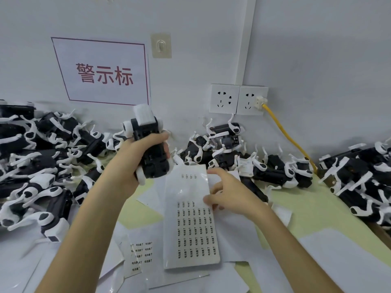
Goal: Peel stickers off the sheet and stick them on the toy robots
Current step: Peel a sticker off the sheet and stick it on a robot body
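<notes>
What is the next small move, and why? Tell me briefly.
Probably peel a sticker from the nearest printed row with the right hand: it sits at the sticker sheet's right edge, and the left hand grips a toy robot.

Glossy paper sticker sheet [190, 218], matt black-and-white plastic toy robot [151, 149], smooth pale-green tabletop [306, 199], matt white wall [317, 49]
</notes>
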`<state>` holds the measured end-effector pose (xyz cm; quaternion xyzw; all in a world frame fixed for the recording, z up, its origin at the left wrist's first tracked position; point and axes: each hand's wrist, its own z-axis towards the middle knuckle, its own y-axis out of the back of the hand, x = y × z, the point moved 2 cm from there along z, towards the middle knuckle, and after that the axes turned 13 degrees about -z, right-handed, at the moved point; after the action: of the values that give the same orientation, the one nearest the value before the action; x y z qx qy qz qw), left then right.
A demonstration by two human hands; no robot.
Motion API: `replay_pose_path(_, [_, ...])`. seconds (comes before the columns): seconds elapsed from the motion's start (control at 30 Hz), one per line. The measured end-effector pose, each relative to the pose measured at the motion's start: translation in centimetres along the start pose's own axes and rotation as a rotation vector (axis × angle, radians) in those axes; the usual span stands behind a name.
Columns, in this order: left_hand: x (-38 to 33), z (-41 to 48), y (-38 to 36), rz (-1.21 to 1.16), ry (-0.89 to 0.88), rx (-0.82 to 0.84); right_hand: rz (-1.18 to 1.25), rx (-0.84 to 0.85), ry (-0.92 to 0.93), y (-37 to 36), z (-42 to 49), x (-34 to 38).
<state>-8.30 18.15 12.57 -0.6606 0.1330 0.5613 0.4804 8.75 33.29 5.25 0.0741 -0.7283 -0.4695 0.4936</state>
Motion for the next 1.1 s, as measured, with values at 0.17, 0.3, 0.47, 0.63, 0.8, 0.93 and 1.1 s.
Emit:
replay_pose_path(0.17, [1.3,0.9,2.1,0.198,0.042,-0.081,0.259,-0.157,0.191,1.4,-0.3,1.0])
replay_pose_path(0.3, [3.2,1.7,3.3,0.163,0.093,-0.154,0.304,-0.228,0.287,3.3,-1.1,1.2])
replay_pose_path(0.47, [4.4,1.4,4.0,0.018,0.282,0.214,0.381,-0.222,0.340,5.3,-1.9,0.7])
replay_pose_path(0.63, [4.4,0.7,3.6,0.011,0.305,0.457,0.360,-0.218,0.340,6.1,-2.1,0.6])
replay_pose_path(0.8, [4.6,0.3,1.9,-0.001,0.255,0.489,0.386,-0.257,0.368,6.2,-2.2,1.1])
replay_pose_path(0.93, [4.2,-0.4,1.0,0.041,0.247,0.500,0.352,-0.340,0.349,5.7,-2.0,1.4])
replay_pose_path(1.1, [3.9,-0.3,0.5,0.072,0.181,0.494,0.056,-0.616,0.345,4.8,-2.0,2.4])
